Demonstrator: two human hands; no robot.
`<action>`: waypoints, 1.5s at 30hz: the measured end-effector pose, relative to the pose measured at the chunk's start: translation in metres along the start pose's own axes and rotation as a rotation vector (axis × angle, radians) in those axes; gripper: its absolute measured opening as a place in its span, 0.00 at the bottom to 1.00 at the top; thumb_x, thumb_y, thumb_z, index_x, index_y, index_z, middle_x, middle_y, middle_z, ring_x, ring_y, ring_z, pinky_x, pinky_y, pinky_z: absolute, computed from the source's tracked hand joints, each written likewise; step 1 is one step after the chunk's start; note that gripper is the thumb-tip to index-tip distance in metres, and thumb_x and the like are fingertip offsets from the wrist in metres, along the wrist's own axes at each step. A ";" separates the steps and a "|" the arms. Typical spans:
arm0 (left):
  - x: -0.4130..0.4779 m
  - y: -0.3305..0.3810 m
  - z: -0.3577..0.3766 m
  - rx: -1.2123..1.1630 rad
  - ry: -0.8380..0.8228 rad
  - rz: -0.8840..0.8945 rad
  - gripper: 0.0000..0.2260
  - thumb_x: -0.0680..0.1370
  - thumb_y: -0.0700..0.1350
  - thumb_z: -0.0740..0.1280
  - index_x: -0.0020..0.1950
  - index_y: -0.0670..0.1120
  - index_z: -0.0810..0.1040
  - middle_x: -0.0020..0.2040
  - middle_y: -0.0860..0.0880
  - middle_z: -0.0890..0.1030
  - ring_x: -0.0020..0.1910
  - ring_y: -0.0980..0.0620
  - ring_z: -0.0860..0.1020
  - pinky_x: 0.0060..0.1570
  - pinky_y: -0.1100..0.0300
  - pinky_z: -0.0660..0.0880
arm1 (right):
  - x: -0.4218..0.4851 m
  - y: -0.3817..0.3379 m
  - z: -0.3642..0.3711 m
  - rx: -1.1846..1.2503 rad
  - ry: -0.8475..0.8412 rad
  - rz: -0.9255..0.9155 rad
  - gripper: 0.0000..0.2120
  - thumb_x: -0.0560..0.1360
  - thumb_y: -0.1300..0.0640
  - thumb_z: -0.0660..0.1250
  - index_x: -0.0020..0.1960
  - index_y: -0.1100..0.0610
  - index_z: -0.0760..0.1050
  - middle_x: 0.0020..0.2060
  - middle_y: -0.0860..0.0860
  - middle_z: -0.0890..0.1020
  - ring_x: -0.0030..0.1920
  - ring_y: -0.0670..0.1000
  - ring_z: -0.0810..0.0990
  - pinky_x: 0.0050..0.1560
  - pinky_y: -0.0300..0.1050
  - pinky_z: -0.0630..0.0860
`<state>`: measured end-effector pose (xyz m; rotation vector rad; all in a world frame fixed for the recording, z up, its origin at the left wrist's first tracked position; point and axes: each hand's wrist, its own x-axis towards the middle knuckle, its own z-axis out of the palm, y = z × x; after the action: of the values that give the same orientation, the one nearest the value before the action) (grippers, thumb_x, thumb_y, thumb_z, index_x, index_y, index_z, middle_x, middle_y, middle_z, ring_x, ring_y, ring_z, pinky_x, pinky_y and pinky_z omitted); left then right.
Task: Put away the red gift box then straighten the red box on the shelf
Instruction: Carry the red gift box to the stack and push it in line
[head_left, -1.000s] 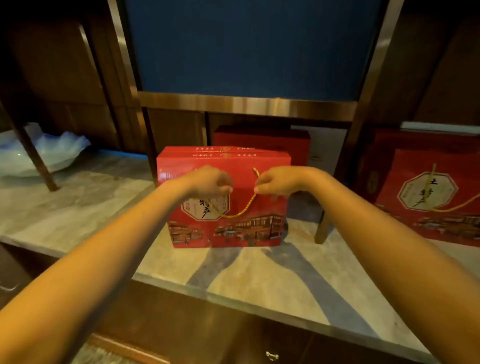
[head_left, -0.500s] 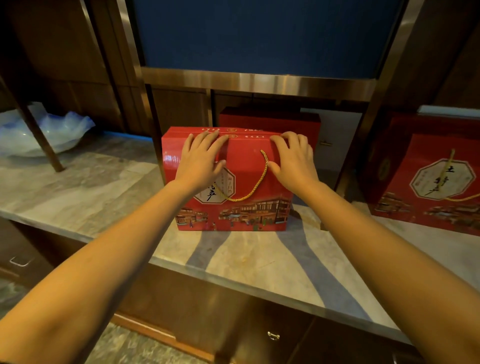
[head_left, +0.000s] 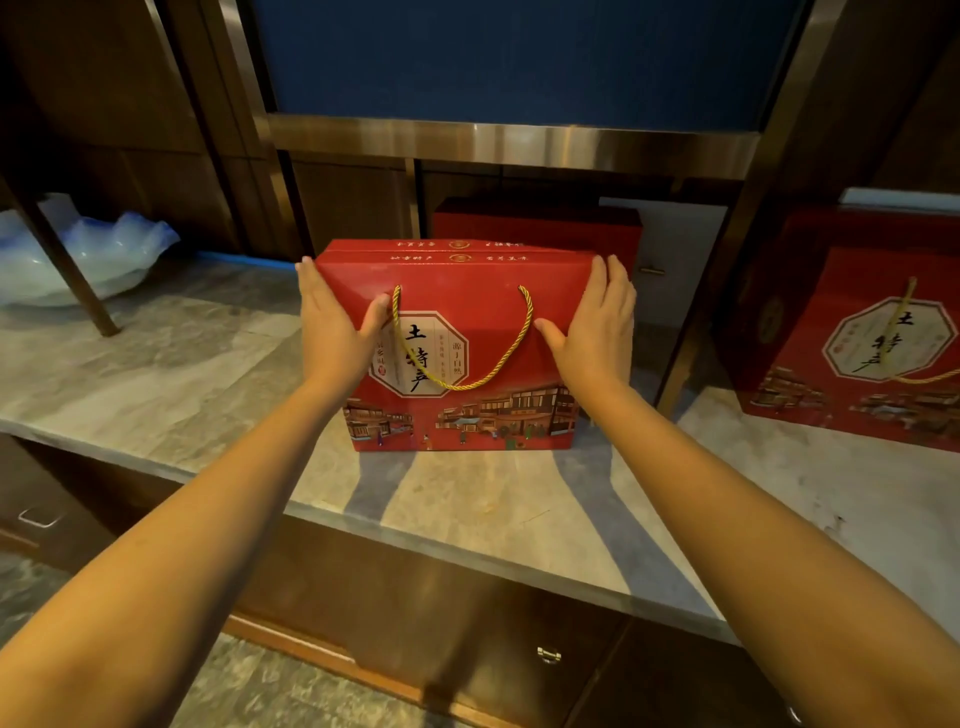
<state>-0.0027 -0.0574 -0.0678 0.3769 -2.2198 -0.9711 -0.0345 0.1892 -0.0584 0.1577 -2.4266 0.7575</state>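
A long marble shelf (head_left: 171, 384), grey-veined and matte, is running across the view under a brushed-metal rail (head_left: 514, 143) at 12 o'clock. At 3 o'clock a second red box (head_left: 852, 338) is standing, and at 9 o'clock a wavy blue-white glass bowl (head_left: 98, 249) is sitting. The red gift box (head_left: 462, 358), smooth printed cardboard, rectangular, with a twisted gold rope handle (head_left: 467, 353) drooping down its front, is standing upright at the centre of the shelf. It is sitting directly between the two palms. The left hand (head_left: 332, 332) is pressing flat on its 9 o'clock edge and the right hand (head_left: 597, 332) on its 3 o'clock edge, fingers extended, thumbs resting on the front face, clamping it rather than curling around.
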 end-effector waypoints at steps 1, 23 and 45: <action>0.000 0.000 -0.001 -0.055 0.016 -0.036 0.40 0.74 0.60 0.63 0.77 0.43 0.49 0.77 0.43 0.59 0.74 0.45 0.62 0.70 0.51 0.62 | 0.000 0.000 0.000 0.070 -0.015 0.067 0.41 0.72 0.49 0.69 0.76 0.61 0.51 0.74 0.57 0.59 0.74 0.57 0.58 0.72 0.52 0.62; -0.039 0.055 -0.027 -0.479 0.154 -0.123 0.21 0.73 0.51 0.68 0.63 0.44 0.71 0.57 0.47 0.78 0.54 0.50 0.77 0.53 0.57 0.74 | -0.013 0.011 -0.046 0.743 0.202 0.532 0.18 0.75 0.55 0.65 0.64 0.58 0.73 0.61 0.55 0.76 0.58 0.54 0.78 0.58 0.51 0.77; -0.131 0.172 0.034 -0.741 -0.200 -0.036 0.14 0.73 0.48 0.69 0.57 0.54 0.72 0.48 0.53 0.77 0.47 0.53 0.77 0.51 0.54 0.75 | -0.081 0.095 -0.207 0.976 0.700 0.729 0.20 0.75 0.63 0.66 0.67 0.57 0.72 0.61 0.56 0.78 0.58 0.57 0.79 0.57 0.54 0.77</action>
<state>0.0710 0.1432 -0.0195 -0.0252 -1.8422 -1.8101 0.1095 0.3781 -0.0123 -0.5582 -1.2504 1.8838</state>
